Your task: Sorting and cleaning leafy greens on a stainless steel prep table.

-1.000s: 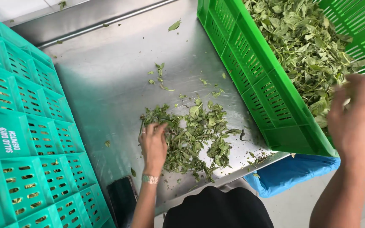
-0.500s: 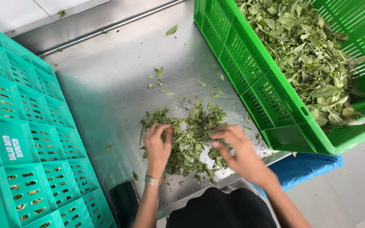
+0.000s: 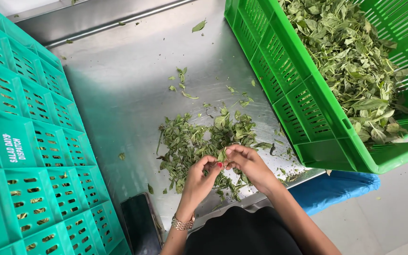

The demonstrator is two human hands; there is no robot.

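Note:
A loose pile of green leaves [image 3: 199,137] lies on the steel table [image 3: 128,85] in front of me. My left hand [image 3: 199,182] and my right hand [image 3: 249,165] meet just above the near edge of the pile. Both pinch one small leafy sprig [image 3: 222,155] between their fingertips. A gold watch sits on my left wrist [image 3: 182,223].
A tilted bright green crate [image 3: 308,108] heaped with leaves [image 3: 355,61] rests at the right. Stacked teal crates [image 3: 29,141] line the left side. A dark phone [image 3: 140,224] lies at the table's near edge. A blue bin [image 3: 336,186] shows below the right crate.
My right hand came down from the green crate to the pile. Both hands then lifted off the leaves and closed together on one sprig.

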